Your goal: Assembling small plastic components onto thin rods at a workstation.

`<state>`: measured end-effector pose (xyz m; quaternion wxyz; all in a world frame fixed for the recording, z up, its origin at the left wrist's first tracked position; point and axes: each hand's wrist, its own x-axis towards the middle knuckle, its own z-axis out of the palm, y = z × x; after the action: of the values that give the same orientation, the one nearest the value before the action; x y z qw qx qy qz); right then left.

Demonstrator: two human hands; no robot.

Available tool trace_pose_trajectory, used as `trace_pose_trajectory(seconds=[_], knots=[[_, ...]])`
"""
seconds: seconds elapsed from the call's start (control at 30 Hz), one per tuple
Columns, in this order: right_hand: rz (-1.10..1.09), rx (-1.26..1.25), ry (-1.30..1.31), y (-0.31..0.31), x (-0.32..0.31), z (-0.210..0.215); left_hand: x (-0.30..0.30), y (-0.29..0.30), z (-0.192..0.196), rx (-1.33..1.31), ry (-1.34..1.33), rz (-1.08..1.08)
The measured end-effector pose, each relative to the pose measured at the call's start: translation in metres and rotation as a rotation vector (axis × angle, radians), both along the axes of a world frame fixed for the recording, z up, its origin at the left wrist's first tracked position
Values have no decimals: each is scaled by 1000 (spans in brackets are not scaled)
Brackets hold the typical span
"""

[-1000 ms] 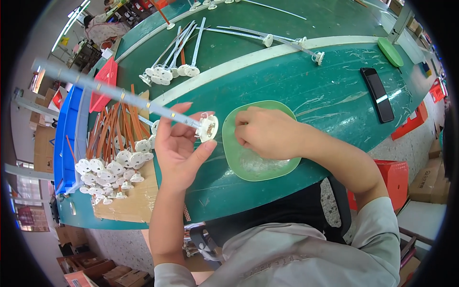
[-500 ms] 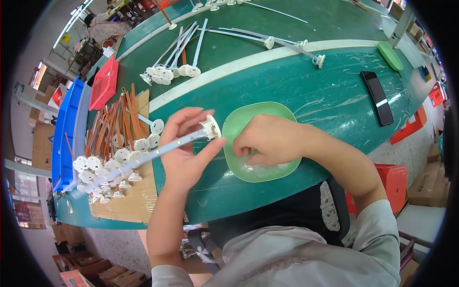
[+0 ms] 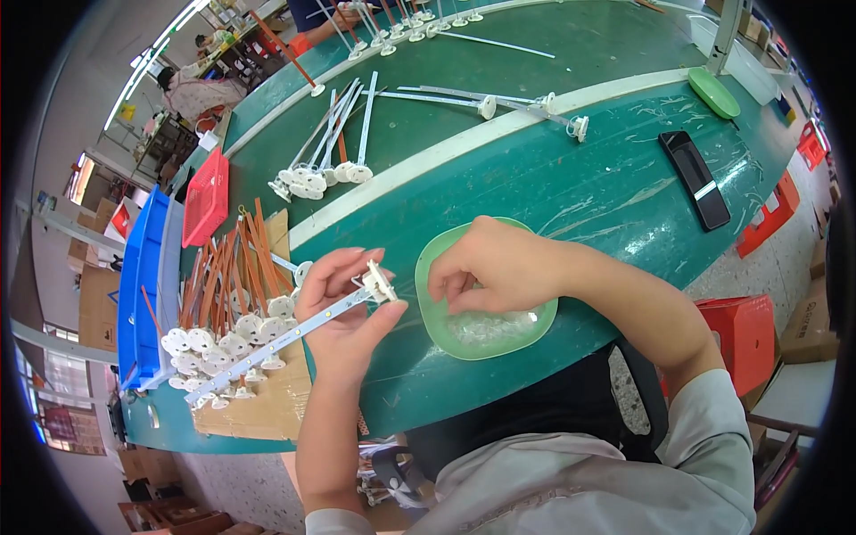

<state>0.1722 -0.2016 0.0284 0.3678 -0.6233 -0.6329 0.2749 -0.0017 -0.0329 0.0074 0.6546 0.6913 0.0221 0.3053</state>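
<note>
The left hand (image 3: 343, 316) has its thumb and fingers closed near the round white cap of a light strip (image 3: 283, 343), just beside the green bowl (image 3: 434, 308), at nine o'clock from it. A second ago the strip slanted toward ten o'clock; now it slants toward eight, across the pile of capped strips (image 3: 234, 346). The right hand (image 3: 499, 263) remains over the bowl, its fingers now loosely curled above clear bits (image 3: 490, 332); whether they grip any, I cannot tell. The phone (image 3: 695, 178) lies at two o'clock from the bowl. A co-worker's hand (image 3: 346, 15) has come into view at eleven.
</note>
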Motion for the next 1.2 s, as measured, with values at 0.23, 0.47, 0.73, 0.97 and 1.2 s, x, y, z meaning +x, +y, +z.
trace_pose_trajectory(seconds=[0.23,0.47,0.73,0.97,1.2], knots=[[65,297,-99,1,4,3,-2,-1,-2,-124,-125,-86],[-106,396,416,-3,-21,7,-2,-5,-3,-181,-169,-133],[-204,555,408,3,-34,-3,-6,-10,-3,-184,-122,-144],[-199,580,334,4,-34,-5,-8,-11,-6,-213,-121,-137],[-185,725,134,8,-34,-10,-6,-12,-4,-214,-86,-103]])
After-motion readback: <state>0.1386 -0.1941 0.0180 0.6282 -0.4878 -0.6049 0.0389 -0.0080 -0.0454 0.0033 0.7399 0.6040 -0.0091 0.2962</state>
